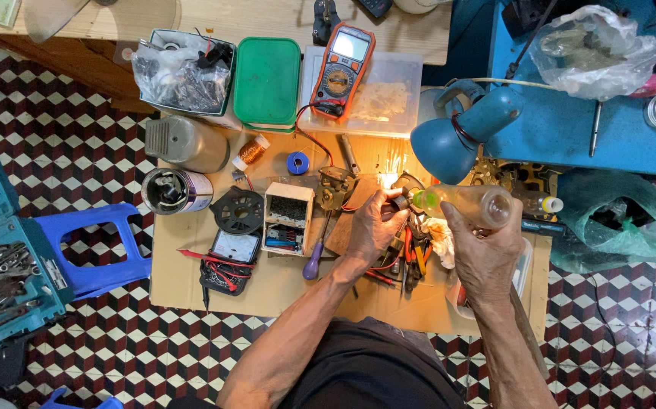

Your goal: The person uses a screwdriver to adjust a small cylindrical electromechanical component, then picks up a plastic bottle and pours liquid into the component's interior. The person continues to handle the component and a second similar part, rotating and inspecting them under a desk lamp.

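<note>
Your right hand (487,254) grips the clear bottle (464,204); your left hand (373,227) fingers pinch its cap (401,201). Next, twist steadily.

- One view only, from a camera on the person's head, looking almost straight down.
- It sits fairly near: both forearms run up from the bottom edge to mid-frame.
- The cardboard-covered worktop (191,291) fills the centre; tiled floor (78,159) shows left and below, a blue table (563,129) upper right.

The left hand (373,227) hides the small part it grips.
</note>
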